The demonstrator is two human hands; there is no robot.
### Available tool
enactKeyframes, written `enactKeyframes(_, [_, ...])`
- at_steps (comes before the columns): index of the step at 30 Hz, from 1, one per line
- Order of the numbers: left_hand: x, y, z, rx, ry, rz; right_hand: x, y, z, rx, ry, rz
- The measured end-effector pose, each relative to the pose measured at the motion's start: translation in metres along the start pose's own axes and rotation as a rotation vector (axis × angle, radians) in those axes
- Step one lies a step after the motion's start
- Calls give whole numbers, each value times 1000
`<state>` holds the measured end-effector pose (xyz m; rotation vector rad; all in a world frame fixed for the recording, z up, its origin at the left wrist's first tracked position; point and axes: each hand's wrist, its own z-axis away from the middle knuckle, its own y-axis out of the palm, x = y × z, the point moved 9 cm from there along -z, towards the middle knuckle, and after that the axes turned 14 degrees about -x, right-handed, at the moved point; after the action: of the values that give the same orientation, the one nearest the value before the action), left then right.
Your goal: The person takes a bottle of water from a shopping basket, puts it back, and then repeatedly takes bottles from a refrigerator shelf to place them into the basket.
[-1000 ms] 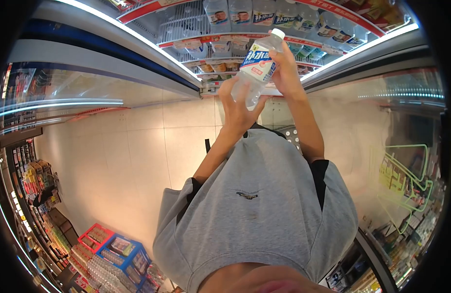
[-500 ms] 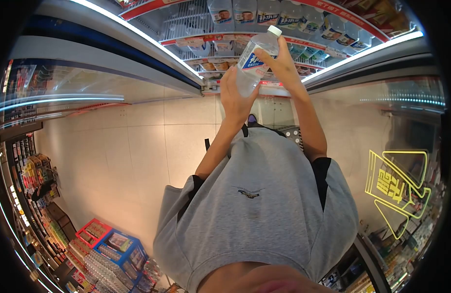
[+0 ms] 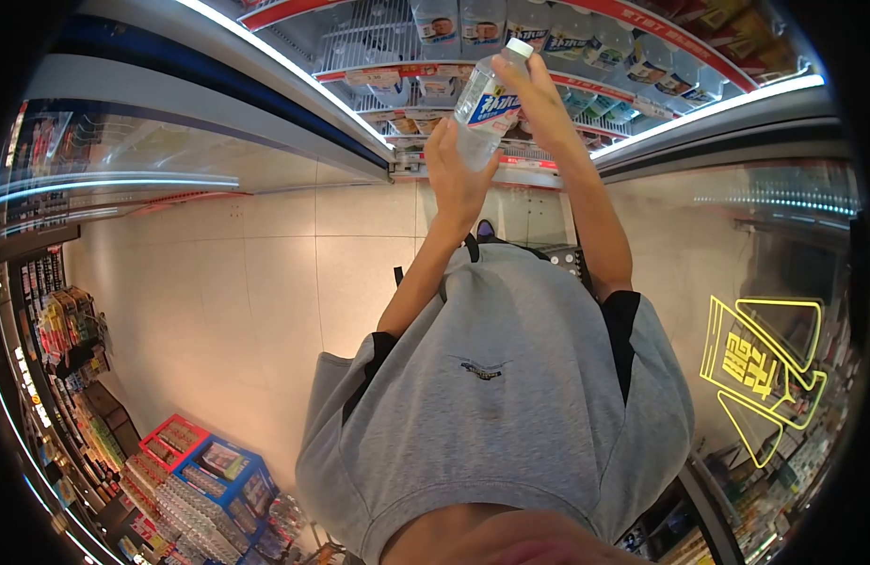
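Observation:
A clear plastic drink bottle (image 3: 492,115) with a white cap and a blue-and-white label is held up in front of a stocked cooler, its cap tilted up and to the right. Around its lower end, my left hand (image 3: 459,177) is closed with the fingers along the left side. Higher up, my right hand (image 3: 539,102) grips the right side just below the cap, its thumb across the front. Parts of the fingers behind the bottle are hidden.
Behind the bottle, cooler shelves (image 3: 360,75) with red price strips (image 3: 633,17) carry rows of similar bottles (image 3: 571,33). Open glass doors (image 3: 115,179) flank me left and right. Crates and packed bottles (image 3: 204,471) stand on the floor at lower left.
The bottle has turned so more of its label faces me. My right hand has shifted up nearer the cap, while my left hand still supports the lower end.

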<state>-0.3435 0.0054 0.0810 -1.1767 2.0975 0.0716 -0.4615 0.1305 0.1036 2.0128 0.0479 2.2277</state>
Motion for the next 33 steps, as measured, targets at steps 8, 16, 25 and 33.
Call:
enactKeyframes(8, [37, 16, 0, 182, -441, 310, 22, 7, -1, 46, -79, 11])
enactKeyframes(16, [29, 30, 26, 431, -1198, 1133, 12, -3, -21, 76, -121, 54])
enactKeyframes(25, [-19, 36, 62, 738, -1857, 1937, 15, 1, -16, 158, -38, -27])
enactKeyframes(33, [9, 47, 59, 646, -1686, 1583, 25, -10, -12, 49, -111, -20])
